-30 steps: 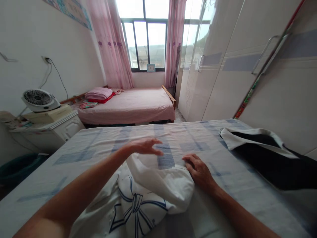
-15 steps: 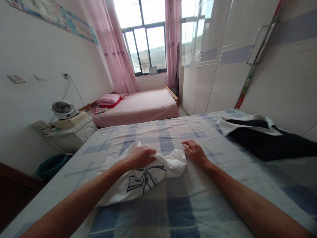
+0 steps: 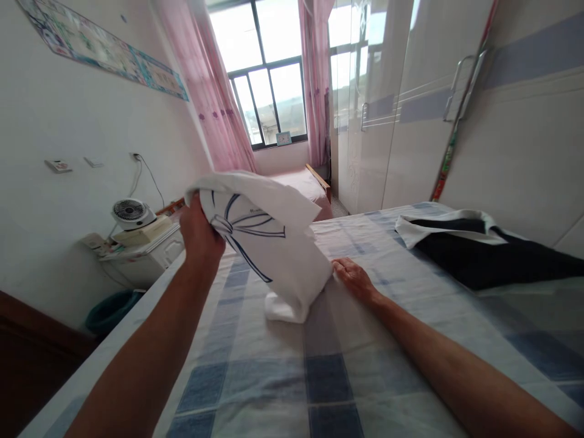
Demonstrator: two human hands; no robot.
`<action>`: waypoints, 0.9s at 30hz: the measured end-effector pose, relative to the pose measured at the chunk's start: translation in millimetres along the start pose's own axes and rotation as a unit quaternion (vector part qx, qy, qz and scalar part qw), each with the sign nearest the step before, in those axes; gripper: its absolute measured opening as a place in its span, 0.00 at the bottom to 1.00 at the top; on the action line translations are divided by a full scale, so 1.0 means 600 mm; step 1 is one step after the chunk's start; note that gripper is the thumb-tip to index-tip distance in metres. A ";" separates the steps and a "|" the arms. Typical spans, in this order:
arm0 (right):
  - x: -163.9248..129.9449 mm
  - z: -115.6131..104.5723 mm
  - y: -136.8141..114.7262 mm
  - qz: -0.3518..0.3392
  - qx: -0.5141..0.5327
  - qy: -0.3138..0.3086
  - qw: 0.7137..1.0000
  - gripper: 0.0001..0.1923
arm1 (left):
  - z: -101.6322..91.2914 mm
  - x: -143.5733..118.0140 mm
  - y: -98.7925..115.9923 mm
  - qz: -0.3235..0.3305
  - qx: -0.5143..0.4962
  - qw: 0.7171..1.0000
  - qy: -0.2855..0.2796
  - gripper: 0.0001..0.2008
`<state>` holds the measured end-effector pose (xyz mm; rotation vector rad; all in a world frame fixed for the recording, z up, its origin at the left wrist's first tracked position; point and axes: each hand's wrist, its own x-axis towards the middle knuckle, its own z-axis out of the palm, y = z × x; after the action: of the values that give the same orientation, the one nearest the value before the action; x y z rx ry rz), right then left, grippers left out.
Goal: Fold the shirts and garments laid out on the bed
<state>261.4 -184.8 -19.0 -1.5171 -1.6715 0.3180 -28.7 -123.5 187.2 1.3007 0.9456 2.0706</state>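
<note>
A white T-shirt with a dark blue bow print hangs partly raised above the checked bed. My left hand is closed around the shirt's upper left part and holds it up off the mattress. Low over the bed, my right hand has its fingers pinched together at the shirt's right edge. A bunched lower part of the shirt rests on the sheet between the two hands. The cloth hides some of my left fingertips.
A black and white garment lies at the bed's right side. Tall glossy wardrobes stand behind it. To the left are a small fan on a white cabinet and a green bin. Beyond is a pink bed.
My left hand has lifted the T-shirt's left part up and leftward from the bed, opening out the print. My right hand has stayed nearly in place. The view has tilted slightly.
</note>
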 end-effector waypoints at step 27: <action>-0.018 -0.009 -0.035 -0.173 -0.079 -0.048 0.981 0.10 | -0.194 -0.152 -0.238 0.111 0.535 0.791 -0.276 0.28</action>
<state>249.6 -201.8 -5.8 -1.3058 -2.0384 0.0743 -89.6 -133.7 -9.2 2.4716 1.8069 1.0128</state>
